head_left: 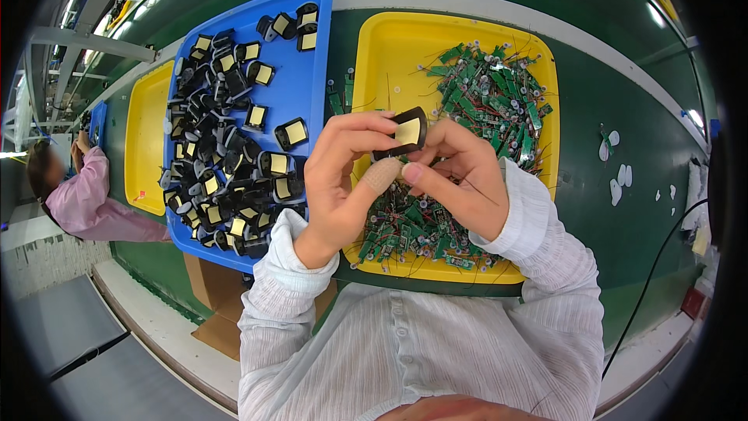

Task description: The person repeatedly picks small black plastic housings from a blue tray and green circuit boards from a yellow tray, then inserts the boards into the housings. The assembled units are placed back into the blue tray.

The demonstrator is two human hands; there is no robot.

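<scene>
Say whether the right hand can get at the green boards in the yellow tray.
Probably yes: the right hand is above the tray, and boards beyond it lie uncovered. Its fingers, though, are bunched near the black part in the left hand; they'd likely need to leave it first.

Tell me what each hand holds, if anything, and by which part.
The left hand holds a black case by its left edge. The right hand is at its lower right; whether that hand grips anything can't be told.

Black casing (409, 132) above yellow tray (375, 54)
Left fingers (351, 140) hold it, right fingers (461, 142) just beside; green circuit boards (499, 86) lie below.
</scene>
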